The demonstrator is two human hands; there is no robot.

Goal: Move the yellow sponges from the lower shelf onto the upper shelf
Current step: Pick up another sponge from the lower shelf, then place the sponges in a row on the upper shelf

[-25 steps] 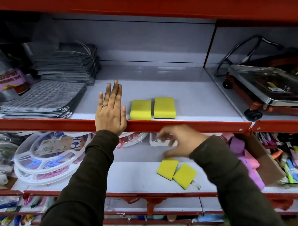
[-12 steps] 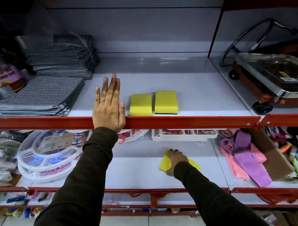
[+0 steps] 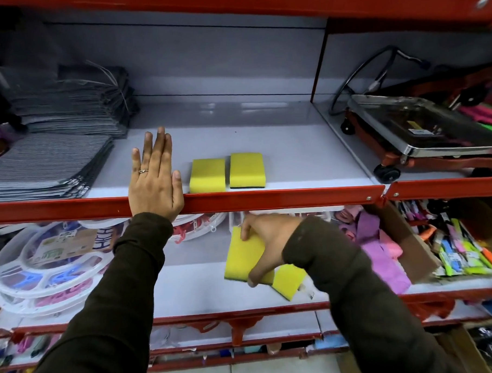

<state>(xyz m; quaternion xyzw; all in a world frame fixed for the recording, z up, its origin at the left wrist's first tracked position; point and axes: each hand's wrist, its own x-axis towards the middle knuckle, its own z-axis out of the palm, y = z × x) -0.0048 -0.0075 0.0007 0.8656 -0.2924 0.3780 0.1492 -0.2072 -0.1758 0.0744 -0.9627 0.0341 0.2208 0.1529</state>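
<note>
Spanning the view, the upper shelf [image 3: 268, 198] already carries two placed sponges [image 3: 227, 173] set side by side near its red lip, seemingly so that room is kept beside them, while the lower shelf [image 3: 193, 290] keeps one remaining sponge [image 3: 288, 280] lying flat. The left hand [image 3: 154, 176] is laid flat and empty on the upper lip, probably for support, and the right hand [image 3: 269, 241] has its grip closed on a lifted sponge [image 3: 243, 254], held above the lower shelf, thumb under, fingers over. No writing can be read clearly.
</note>
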